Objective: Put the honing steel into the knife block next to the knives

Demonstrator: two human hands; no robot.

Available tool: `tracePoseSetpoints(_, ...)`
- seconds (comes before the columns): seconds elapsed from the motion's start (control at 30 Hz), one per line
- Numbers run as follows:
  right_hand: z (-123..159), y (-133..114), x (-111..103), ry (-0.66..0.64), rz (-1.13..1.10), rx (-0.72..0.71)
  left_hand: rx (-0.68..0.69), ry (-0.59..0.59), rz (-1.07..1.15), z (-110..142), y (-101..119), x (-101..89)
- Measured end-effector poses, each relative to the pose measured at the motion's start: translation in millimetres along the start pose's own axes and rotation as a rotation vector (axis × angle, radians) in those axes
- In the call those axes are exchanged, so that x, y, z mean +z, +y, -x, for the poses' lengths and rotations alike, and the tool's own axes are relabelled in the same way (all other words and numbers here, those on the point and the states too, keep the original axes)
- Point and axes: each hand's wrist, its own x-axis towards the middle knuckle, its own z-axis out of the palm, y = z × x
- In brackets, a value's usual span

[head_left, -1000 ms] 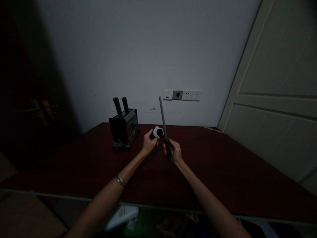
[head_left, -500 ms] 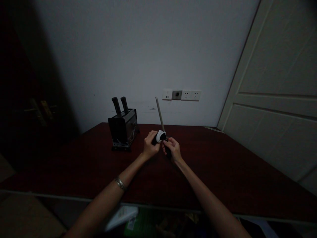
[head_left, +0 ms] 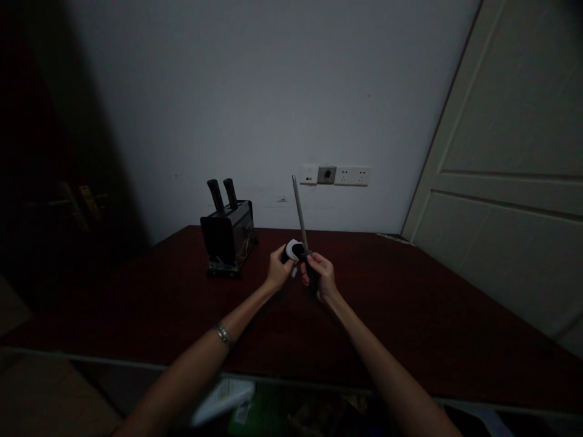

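In my right hand (head_left: 324, 278) is a sharpening steel, its black handle (head_left: 312, 280) wrapped by the fingers. The long grey rod (head_left: 299, 211) points up and leans slightly left. My left hand (head_left: 277, 267) is closed on a small black and white thing (head_left: 294, 249) whose kind I cannot make out. That thing sits right beside the top of the handle; whether they touch is hard to tell. A small pale bit (head_left: 294, 272) shows just under it, between the hands.
A dark knife block (head_left: 230, 237) with two black handles (head_left: 223, 194) sticking out stands on the dark red table (head_left: 401, 315), left of my hands. Wall sockets (head_left: 352, 176) are behind. A white door (head_left: 510, 243) borders the right side. Under the table edge lie a green item (head_left: 264, 409) and other stuff.
The steel has shifted slightly right and stands a bit more upright. A small pale bit now shows below the black and white thing. Both hands keep their hold.
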Motion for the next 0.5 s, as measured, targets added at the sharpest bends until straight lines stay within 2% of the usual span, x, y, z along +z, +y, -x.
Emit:
tracePoseSetpoints(0.13, 0, -1, 0, -0.002, 0.031, -0.04, -0.054, 0.098, 0.046, -7, -5, -3.8)
tracePoseSetpoints(0.27, -2, 2, -3, 0.001, 0.026, -0.035, 0.012, 0.216, -0.009, -10, 1, -9.6)
tracePoseSetpoints(0.33, -2, 3, -5, 0.01, 0.036, -0.032, 0.085, 0.184, -0.048, -6, 7, -8.9)
tracePoseSetpoints(0.5, 0, 4, -5, 0.029, 0.071, -0.037, 0.213, -0.072, -0.147, 6, 17, -2.6)
